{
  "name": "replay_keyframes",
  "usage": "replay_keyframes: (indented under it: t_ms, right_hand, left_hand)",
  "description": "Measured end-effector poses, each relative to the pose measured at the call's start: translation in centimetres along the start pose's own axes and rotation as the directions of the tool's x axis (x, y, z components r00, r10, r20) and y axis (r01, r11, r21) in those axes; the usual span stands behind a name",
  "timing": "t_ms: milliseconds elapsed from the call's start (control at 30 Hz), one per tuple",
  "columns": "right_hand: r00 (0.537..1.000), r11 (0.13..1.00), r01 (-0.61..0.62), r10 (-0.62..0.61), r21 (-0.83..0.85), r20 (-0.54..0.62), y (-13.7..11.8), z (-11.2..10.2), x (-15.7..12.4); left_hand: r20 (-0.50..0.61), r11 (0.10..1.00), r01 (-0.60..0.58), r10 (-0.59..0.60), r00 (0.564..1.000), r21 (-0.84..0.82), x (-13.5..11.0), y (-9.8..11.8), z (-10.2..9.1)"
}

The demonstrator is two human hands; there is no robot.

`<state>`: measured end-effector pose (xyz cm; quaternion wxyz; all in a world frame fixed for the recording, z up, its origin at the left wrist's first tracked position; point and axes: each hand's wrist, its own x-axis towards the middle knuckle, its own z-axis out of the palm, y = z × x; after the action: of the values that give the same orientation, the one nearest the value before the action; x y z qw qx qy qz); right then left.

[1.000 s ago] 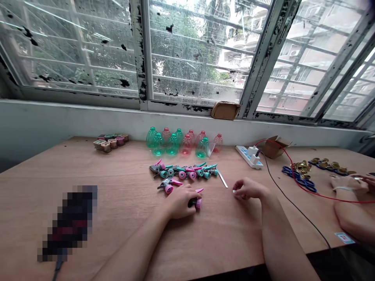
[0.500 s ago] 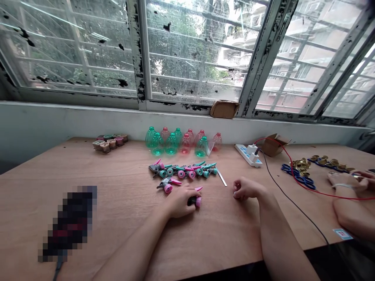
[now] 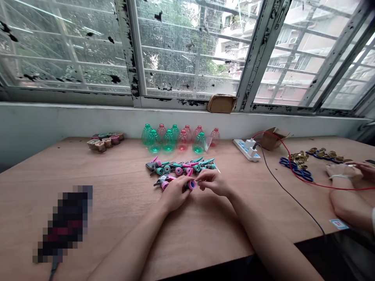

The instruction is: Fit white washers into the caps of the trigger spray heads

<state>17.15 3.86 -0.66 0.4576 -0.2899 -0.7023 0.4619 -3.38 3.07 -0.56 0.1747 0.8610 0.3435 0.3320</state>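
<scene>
My left hand (image 3: pixel 177 192) is closed around a pink-and-black spray head (image 3: pixel 191 185), its round pink collar facing right. Just right of that collar is my right hand (image 3: pixel 215 182), fingers curled in a pinch; whatever lies between the fingertips is too small to make out. Beyond both hands lies a row of teal, pink and black spray heads (image 3: pixel 178 170), and another pink spray head (image 3: pixel 164 184) rests beside my left fingers. Behind the row stand several clear green bottles (image 3: pixel 168 142) and clear red bottles (image 3: pixel 182 142).
A white power strip (image 3: pixel 246 150) with plugs and cables stands right of the bottles, near a cardboard box (image 3: pixel 272 139). Small containers (image 3: pixel 105 141) sit at the back left. Blue-handled scissors (image 3: pixel 297 169) and another person's hands (image 3: pixel 342 171) are at the right. A blurred dark object (image 3: pixel 64 222) lies left.
My right hand has moved left, up to the spray head. My left hand has raised that spray head slightly and turned its collar. The white strip is now mostly hidden behind my right hand.
</scene>
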Motion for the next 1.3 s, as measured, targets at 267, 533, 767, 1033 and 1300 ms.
replay_keyframes:
  t_ms: [267,533,767,1033,1300]
  right_hand:
    - [0.991,0.997,-0.071,0.068,-0.022,-0.112,1.5,1.0,-0.1]
    - [0.981,0.977,0.027,-0.067,-0.214,-0.182,0.9,1.6,-0.1]
    - [0.978,0.868,0.133,-0.194,-0.479,-0.081,0.3,1.1,-0.4]
    - [0.977,0.775,0.143,-0.211,-0.616,-0.039,1.3,0.9,-0.7]
    - [0.979,0.724,0.154,-0.206,-0.673,0.002,1.0,1.4,-0.7]
  left_hand:
    - [0.032,1.000,0.027,-0.027,0.999,-0.011,0.2,0.2,0.0]
    - [0.032,0.999,0.035,-0.034,0.999,-0.017,0.2,0.0,0.0]
    - [0.035,0.999,0.031,-0.031,0.999,-0.024,0.2,0.2,0.0]
    - [0.062,0.998,0.027,-0.030,0.998,0.052,0.1,0.4,0.1]
    - [0.066,0.995,0.018,-0.024,0.998,0.101,0.1,0.4,0.3]
